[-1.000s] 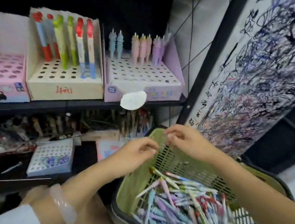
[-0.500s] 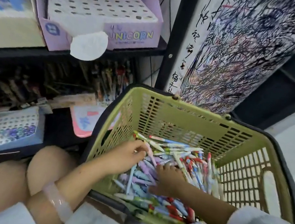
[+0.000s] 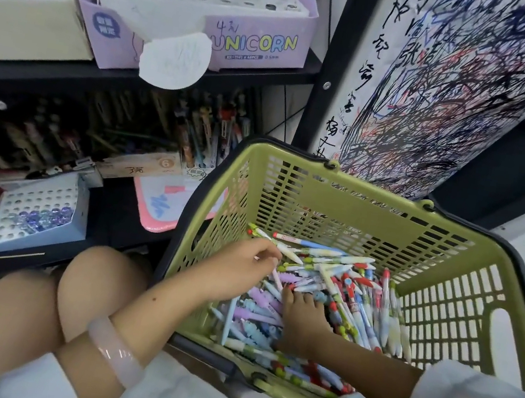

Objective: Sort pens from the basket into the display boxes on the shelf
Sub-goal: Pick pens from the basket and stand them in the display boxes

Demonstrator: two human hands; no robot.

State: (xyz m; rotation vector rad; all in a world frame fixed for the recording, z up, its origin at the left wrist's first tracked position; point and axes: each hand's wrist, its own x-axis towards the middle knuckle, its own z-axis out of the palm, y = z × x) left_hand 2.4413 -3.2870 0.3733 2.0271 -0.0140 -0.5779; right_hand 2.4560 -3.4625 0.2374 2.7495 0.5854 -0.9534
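Barely started: the basket (image 3: 339, 208) is still heaped with pens (image 3: 336, 287). The left hand (image 3: 243, 265) pinches one there; the right hand (image 3: 302, 316) digs in, grip unclear.

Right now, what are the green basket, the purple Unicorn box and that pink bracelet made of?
The green basket looks like moulded matte plastic: its walls are a stiff grid of slots. The purple Unicorn box seems to be printed cardboard, with folded edges. The pink bracelet is glossy and half see-through, perhaps stone, glass or resin.
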